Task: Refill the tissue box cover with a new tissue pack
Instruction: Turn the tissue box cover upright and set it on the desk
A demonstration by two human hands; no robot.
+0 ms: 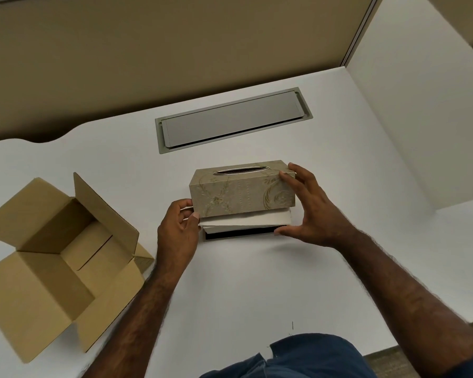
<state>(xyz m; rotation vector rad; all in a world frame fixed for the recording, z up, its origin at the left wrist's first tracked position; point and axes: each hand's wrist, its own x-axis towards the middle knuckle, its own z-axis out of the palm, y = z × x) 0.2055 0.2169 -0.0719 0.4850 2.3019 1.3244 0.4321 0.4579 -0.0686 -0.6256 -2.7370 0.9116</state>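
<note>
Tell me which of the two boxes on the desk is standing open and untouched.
The plain brown cardboard carton at the left: its flaps are spread open and no hand touches it. The patterned tissue box cover is held by the left hand and right hand.

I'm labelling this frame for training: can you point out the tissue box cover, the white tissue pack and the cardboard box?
tissue box cover (241, 193), head view, patterned front face.
white tissue pack (246, 219), head view, strip showing under the cover.
cardboard box (36, 293), head view, near open flap.

most of the tissue pack (246, 220) sits hidden up inside the tissue box cover (241, 190) (only its lower edge shows); the cardboard box (52, 266) runs off the left edge.
</note>
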